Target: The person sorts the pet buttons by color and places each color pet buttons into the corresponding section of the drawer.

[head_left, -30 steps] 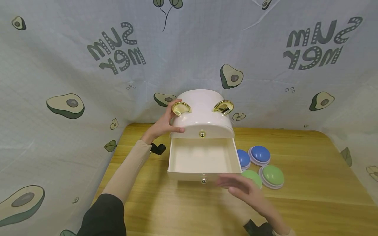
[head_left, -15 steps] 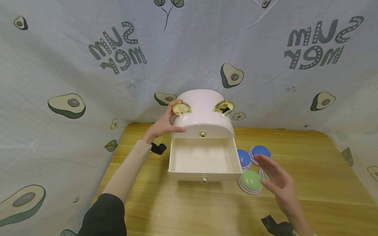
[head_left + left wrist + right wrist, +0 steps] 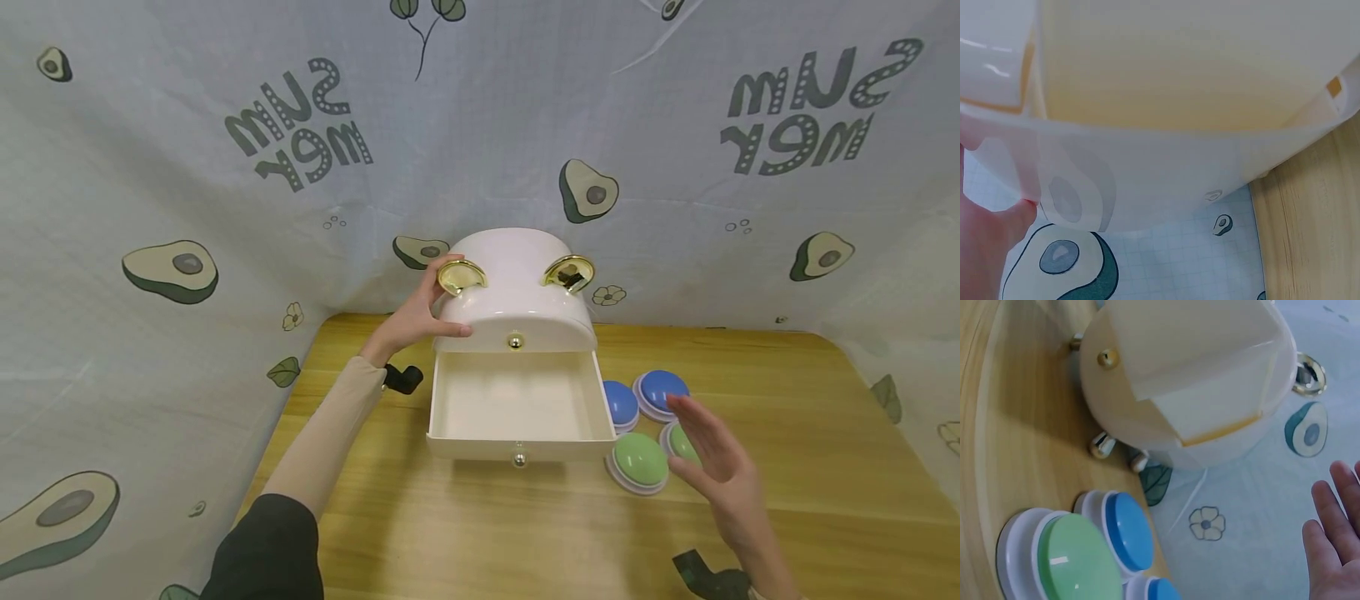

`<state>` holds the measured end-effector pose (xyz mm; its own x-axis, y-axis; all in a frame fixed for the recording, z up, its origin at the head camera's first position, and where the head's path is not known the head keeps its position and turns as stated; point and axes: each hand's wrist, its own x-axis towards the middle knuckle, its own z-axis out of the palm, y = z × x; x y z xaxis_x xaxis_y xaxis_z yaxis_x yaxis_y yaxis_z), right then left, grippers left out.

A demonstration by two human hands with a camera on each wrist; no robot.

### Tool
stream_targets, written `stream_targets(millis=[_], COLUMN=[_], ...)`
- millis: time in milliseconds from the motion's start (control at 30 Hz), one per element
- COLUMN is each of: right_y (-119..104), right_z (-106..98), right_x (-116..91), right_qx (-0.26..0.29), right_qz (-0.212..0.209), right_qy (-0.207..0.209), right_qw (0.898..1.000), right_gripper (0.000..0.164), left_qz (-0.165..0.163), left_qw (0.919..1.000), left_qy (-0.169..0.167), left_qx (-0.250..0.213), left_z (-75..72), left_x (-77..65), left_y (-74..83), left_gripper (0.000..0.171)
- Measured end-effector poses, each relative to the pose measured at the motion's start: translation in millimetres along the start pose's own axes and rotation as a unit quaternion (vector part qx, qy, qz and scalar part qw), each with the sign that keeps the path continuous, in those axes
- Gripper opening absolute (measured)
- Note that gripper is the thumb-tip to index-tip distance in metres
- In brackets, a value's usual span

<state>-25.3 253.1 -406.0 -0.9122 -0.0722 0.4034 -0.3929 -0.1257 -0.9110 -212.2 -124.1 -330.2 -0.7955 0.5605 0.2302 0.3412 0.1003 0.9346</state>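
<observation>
A glossy white drawer box (image 3: 517,267) with gold ears stands at the table's back. Its lower drawer (image 3: 521,396) is pulled out, and nothing lies inside. My left hand (image 3: 412,321) holds the box's left side, thumb on the front and fingers by the left ear; the left wrist view shows the thumb (image 3: 1019,215) against the white wall. My right hand (image 3: 723,475) hovers with fingers extended over the table at the right. Beside it are two green push buttons (image 3: 640,458) on white bases, one partly hidden by its fingers. Two blue push buttons (image 3: 663,389) sit behind them.
The wooden table (image 3: 810,417) meets a pale avocado-print cloth (image 3: 480,150) behind the box. Small gold feet (image 3: 1102,445) raise the box off the tabletop. The near blue button (image 3: 621,402) sits close to the drawer's right edge.
My right hand has moved from in front of the drawer's knob to the right, past the near green button. My left hand and the pulled-out drawer have stayed in place.
</observation>
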Motion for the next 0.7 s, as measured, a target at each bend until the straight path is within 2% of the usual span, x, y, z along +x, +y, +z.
stream_targets(millis=[533,700], right_y=[33.5,45.9], right_z=[-9.1,-12.9], right_x=[-14.7,-19.5], right_qx=[-0.019,-0.039], right_qz=[0.033,0.057], right_qy=[0.024,0.036], right_qw=[0.999,0.997], right_gripper=[0.073,0.074], left_qz=[-0.001,-0.002], left_qw=[1.0000,0.9999], left_qy=[0.005,0.005], left_qx=[-0.007,-0.012], left_z=[-0.2,-0.6], left_x=[1.3,1.9], left_y=[-4.8,-5.0], left_gripper=[0.098,0.097])
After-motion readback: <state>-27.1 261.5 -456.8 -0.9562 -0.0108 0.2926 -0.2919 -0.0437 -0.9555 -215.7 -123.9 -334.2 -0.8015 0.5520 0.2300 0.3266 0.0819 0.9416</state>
